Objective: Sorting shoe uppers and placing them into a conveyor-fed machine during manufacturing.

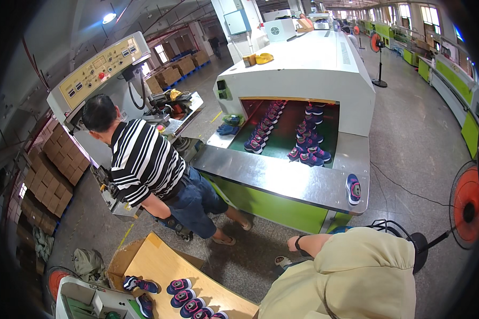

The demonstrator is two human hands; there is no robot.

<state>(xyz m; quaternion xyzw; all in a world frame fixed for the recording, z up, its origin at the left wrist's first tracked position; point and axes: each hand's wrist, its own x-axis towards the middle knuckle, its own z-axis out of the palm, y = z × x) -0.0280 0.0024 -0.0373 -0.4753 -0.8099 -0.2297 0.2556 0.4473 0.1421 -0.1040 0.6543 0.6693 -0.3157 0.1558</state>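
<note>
My right hand (pixel 292 244), with a black band at the wrist, hangs low beside my beige clothing, over the floor. Its fingers are too small and turned away to make out, and I see nothing in it. My left hand is out of the picture. Beyond my right hand, a single dark blue and pink sneaker (pixel 353 189) lies on the right end of the metal ledge (pixel 271 178). Several matching sneakers (pixel 263 127) stand in two rows on the green conveyor belt (pixel 287 143). More sneakers (pixel 191 307) line the wooden table (pixel 167 260) at lower left.
A co-worker in a striped shirt (pixel 149 159) stands left, facing a machine with a control panel (pixel 98 66). The white tunnel machine (pixel 303 58) fills the centre. An orange fan (pixel 467 207) stands right, its cable on the floor. Cardboard boxes (pixel 53 183) are stacked far left.
</note>
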